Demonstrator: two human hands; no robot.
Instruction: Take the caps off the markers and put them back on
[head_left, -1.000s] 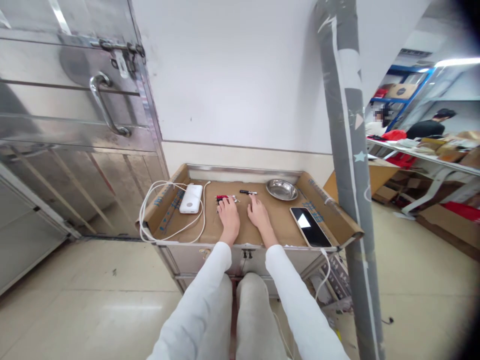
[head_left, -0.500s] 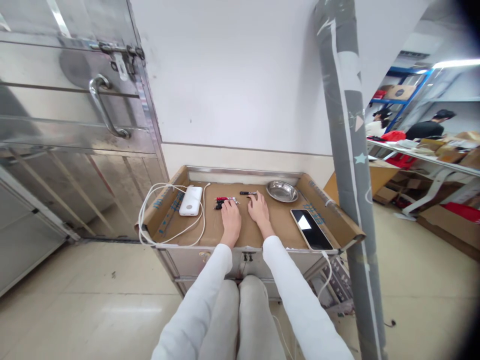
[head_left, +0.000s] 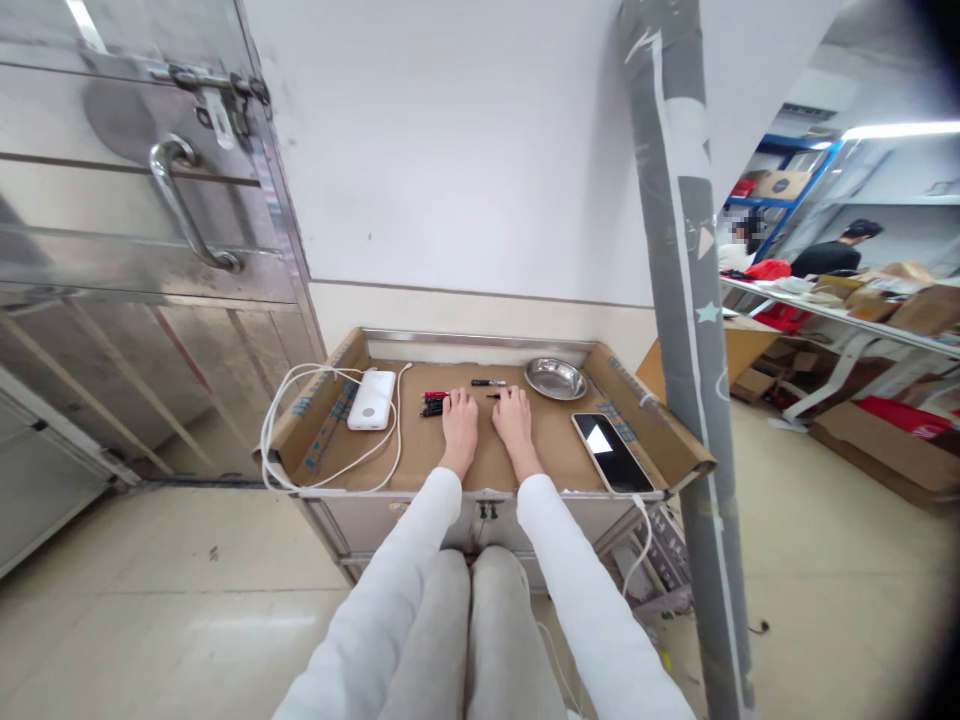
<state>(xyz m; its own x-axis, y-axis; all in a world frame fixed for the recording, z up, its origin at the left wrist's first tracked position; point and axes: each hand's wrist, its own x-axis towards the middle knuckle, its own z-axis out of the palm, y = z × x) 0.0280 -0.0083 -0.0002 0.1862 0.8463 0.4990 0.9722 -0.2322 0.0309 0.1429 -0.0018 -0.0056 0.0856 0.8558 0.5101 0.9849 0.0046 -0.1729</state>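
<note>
My left hand lies flat, palm down, on the cardboard-lined table top, fingers stretched toward a small red and black tool just left of its fingertips. My right hand also rests flat beside it, fingers spread, with a small dark part at its fingertips. A black pen-like tool lies a little beyond both hands. Neither hand holds anything.
A white power bank with a looped white cable sits left. A steel dish and a phone lie right. A grey padded pillar stands at the right; a steel door at the left. People work at a far bench.
My right hand has drawn closer to my left hand and both lie side by side. The view has shifted slightly; the tools on the table have not moved.
</note>
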